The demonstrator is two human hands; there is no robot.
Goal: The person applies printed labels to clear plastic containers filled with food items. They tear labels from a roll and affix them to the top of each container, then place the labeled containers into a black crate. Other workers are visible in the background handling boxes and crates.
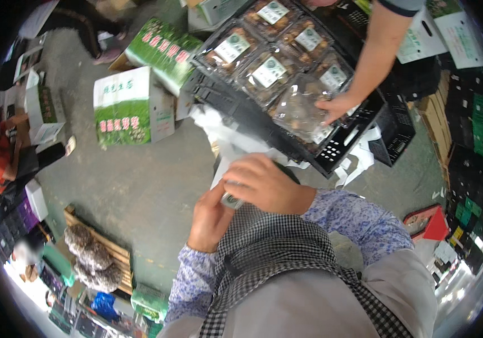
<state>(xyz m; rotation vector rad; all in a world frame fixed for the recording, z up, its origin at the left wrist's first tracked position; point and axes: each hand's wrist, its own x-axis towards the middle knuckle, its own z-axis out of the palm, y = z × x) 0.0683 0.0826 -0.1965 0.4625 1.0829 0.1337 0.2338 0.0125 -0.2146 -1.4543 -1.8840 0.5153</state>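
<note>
In front of my checked apron, my left hand and my right hand meet with fingers bent. Between them is a white label strip with a round printed mark, pinched by both hands; its far end runs up past my fingers. Beyond my hands stands a black crate with clear plastic boxes of brown food, several bearing white labels. A co-worker's hand rests on a clear box at the near right, whose top shows no label.
White and green cartons stand on the floor at the left. White paper strips hang beside the crate. Filled sacks lie on a wooden pallet at the lower left. A red box sits at the right; other people are farther left.
</note>
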